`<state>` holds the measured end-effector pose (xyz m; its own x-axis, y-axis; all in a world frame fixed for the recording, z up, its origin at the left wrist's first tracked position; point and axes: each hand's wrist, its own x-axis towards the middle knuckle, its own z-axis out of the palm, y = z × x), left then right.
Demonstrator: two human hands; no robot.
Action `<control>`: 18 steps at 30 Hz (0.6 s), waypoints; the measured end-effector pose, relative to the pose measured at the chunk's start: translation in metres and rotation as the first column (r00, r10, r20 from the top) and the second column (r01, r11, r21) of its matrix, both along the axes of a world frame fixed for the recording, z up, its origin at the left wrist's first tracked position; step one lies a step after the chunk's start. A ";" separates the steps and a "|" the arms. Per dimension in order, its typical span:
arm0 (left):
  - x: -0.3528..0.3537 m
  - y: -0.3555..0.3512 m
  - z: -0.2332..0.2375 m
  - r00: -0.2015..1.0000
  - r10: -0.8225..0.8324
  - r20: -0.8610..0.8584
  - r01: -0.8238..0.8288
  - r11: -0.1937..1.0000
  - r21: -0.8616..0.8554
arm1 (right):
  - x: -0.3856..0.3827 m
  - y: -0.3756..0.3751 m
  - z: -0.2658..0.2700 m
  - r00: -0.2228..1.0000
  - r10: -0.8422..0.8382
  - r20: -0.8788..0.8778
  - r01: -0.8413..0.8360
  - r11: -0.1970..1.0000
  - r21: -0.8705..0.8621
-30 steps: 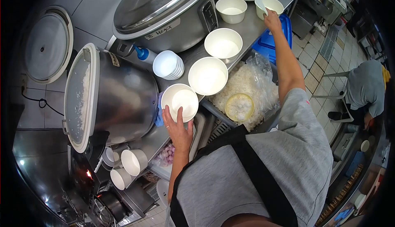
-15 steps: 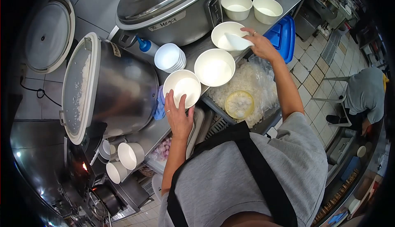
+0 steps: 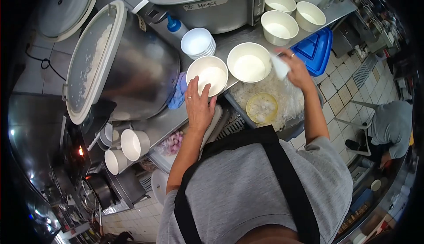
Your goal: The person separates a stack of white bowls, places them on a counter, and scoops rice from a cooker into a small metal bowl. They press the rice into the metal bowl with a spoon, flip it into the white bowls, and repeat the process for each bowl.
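Head view:
- L hand [image 3: 198,107] laid palm-down, wrist straight. Fingers spread, tips set over near rim of white bowl [image 3: 207,75] at counter [image 3: 234,38] edge.
- R arm stretched fwd. R hand [image 3: 299,69] closed round white scoop [image 3: 279,66], held just beside 2nd bowl [image 3: 249,62], above tray of white food [image 3: 251,91].
- Tape label [image 3: 205,4] on cooker [image 3: 221,16]: "TO." legible, rest can't be read.

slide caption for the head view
Left hand on a white bowl; right hand holds a white scoop beside the next bowl
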<state>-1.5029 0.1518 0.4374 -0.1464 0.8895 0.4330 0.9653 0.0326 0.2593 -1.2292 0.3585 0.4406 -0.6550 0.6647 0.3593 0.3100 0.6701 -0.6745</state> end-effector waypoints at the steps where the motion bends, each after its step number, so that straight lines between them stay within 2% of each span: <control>1: -0.001 -0.001 -0.001 1.000 0.000 0.006 0.000 1.000 0.007 | -0.006 -0.015 0.000 0.998 0.067 -0.003 -0.066 0.990 0.125; 4: -0.004 -0.002 -0.003 1.000 -0.012 -0.010 0.012 1.000 0.003 | -0.023 -0.045 0.016 0.943 0.109 0.314 -0.117 0.993 0.004; 7: -0.007 -0.001 -0.008 1.000 -0.012 0.027 0.012 1.000 0.005 | -0.038 -0.029 -0.008 0.921 -0.014 0.389 -0.044 0.989 0.141; 9: -0.006 -0.003 -0.003 0.998 0.002 0.064 -0.004 1.000 0.028 | -0.047 -0.020 -0.013 0.937 -0.068 0.343 0.014 0.987 0.157; 11: -0.010 -0.018 0.002 0.995 0.043 0.090 -0.049 0.996 0.068 | -0.055 -0.025 0.003 0.959 -0.067 0.276 0.040 0.994 0.101; 12: -0.014 -0.028 0.004 0.993 0.052 0.104 -0.062 0.993 0.099 | -0.057 -0.023 0.002 0.963 -0.086 0.256 0.049 0.988 0.149; 14: -0.027 -0.060 0.011 0.979 0.169 0.115 -0.184 0.973 0.140 | -0.057 -0.014 -0.012 0.992 -0.116 0.056 0.098 0.962 0.255; 16: -0.052 -0.101 0.012 0.936 0.318 0.151 -0.348 0.904 0.250 | -0.053 -0.013 -0.023 0.965 -0.260 -0.032 0.261 0.965 0.037; 17: -0.067 -0.125 0.013 0.890 0.424 0.168 -0.455 0.850 0.267 | -0.048 -0.011 -0.022 0.948 -0.316 0.039 0.317 0.948 -0.027; 18: -0.081 -0.152 0.012 0.837 0.515 0.185 -0.547 0.787 0.283 | -0.046 -0.011 -0.021 0.956 -0.294 -0.025 0.293 0.956 -0.029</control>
<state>-1.5838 0.0003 0.4490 -0.6093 0.4783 0.6324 0.7900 0.4352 0.4320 -1.2757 0.3475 0.4191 -0.4194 0.8351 0.3559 0.4709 0.5353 -0.7012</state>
